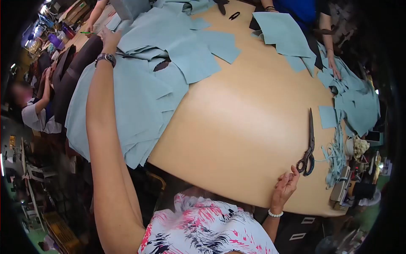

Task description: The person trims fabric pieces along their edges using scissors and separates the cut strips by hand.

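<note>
My left arm stretches far forward, and my left hand (111, 39) is at the far left edge of a wide pile of pale blue-green sheets (139, 93). Its fingers look apart there, beside a dark roll of material (80, 63); what the fingertips touch is too small to make out. By the table's near right side, my right hand (286, 187) has loosely bent, parted fingers and holds nothing. Its fingertips are at the handle loops of large dark scissors (310, 148), which lie with the blades pointing away from me.
Across the tan table (237, 122), a person's arm (329, 51) reaches toward blue-green scraps (355, 93). Cut strips (337, 156) lie right of the scissors. Another person's hand (90, 26) is near a green pen (86, 33). Small black snips (234, 15) lie at the back.
</note>
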A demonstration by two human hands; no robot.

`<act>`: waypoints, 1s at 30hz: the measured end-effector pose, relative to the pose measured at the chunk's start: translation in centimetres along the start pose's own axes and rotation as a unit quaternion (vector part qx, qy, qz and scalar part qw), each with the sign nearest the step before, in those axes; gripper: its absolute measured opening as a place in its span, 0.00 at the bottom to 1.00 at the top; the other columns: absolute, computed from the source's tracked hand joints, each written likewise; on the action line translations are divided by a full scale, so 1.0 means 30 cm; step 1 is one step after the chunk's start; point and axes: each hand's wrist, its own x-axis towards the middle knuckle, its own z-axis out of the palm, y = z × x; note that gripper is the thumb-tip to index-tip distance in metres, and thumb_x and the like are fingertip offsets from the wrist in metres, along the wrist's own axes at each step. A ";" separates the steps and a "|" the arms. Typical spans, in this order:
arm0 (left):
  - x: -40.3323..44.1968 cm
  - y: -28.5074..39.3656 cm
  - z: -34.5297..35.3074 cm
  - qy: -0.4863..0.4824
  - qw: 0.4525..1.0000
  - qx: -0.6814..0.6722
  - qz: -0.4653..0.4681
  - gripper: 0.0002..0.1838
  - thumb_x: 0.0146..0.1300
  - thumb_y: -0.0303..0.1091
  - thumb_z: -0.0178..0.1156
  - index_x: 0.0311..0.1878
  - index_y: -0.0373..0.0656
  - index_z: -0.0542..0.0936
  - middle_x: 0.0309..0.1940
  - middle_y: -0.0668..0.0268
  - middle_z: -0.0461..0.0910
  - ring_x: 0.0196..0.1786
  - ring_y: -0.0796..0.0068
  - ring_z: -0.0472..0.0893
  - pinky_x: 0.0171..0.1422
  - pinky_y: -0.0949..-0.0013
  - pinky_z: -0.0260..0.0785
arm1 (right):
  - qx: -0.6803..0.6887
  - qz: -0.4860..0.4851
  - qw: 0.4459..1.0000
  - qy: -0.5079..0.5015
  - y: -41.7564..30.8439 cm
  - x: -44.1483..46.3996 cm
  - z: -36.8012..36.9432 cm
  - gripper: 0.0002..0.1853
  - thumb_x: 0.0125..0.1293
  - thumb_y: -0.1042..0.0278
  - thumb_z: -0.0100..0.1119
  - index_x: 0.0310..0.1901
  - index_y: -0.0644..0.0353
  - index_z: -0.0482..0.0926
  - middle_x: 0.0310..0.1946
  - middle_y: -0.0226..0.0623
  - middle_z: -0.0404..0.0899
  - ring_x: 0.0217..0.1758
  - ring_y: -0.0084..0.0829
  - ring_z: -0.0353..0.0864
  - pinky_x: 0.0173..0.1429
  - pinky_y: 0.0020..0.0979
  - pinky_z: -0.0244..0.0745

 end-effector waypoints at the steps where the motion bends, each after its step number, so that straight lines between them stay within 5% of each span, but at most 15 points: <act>1: -0.078 0.061 -0.077 -0.052 0.998 -0.002 0.034 0.31 0.53 0.40 0.61 0.57 0.32 0.66 0.54 0.47 0.70 0.59 0.54 0.68 0.64 0.61 0.58 | -0.008 -0.004 1.000 -0.001 -0.004 0.000 0.001 0.16 0.68 0.66 0.44 0.54 0.64 0.64 0.21 0.24 0.63 0.20 0.11 0.58 0.23 0.14 0.54; 4: -0.254 0.153 -0.264 -0.250 0.959 -0.100 0.093 0.31 0.54 0.43 0.60 0.58 0.36 0.67 0.54 0.49 0.70 0.59 0.56 0.69 0.62 0.62 0.60 | -0.033 -0.020 0.999 -0.007 0.007 0.006 0.006 0.16 0.67 0.67 0.48 0.53 0.66 0.65 0.20 0.23 0.61 0.21 0.12 0.58 0.25 0.16 0.54; 8: -0.563 0.340 -0.575 -0.335 0.927 -0.051 0.159 0.23 0.53 0.40 0.62 0.51 0.40 0.75 0.46 0.59 0.77 0.46 0.64 0.78 0.51 0.68 0.67 | -0.056 -0.030 0.998 -0.006 -0.033 0.006 0.018 0.16 0.64 0.71 0.52 0.50 0.68 0.67 0.19 0.26 0.62 0.20 0.14 0.58 0.23 0.18 0.55; 15: -0.913 0.423 -0.774 -0.252 0.947 0.010 0.200 0.22 0.48 0.40 0.65 0.45 0.38 0.77 0.45 0.56 0.77 0.46 0.58 0.77 0.51 0.65 0.69 | -0.069 -0.043 0.997 -0.007 -0.032 0.005 0.015 0.15 0.62 0.72 0.54 0.49 0.69 0.68 0.19 0.26 0.63 0.20 0.14 0.58 0.23 0.18 0.55; 30: -0.898 0.337 -0.756 -0.346 0.910 -0.227 -0.031 0.13 0.56 0.33 0.59 0.41 0.35 0.79 0.51 0.52 0.75 0.57 0.58 0.72 0.60 0.66 0.62 | -0.062 -0.053 0.997 -0.007 -0.035 0.006 0.011 0.16 0.62 0.69 0.55 0.48 0.69 0.69 0.17 0.26 0.62 0.19 0.15 0.58 0.23 0.20 0.55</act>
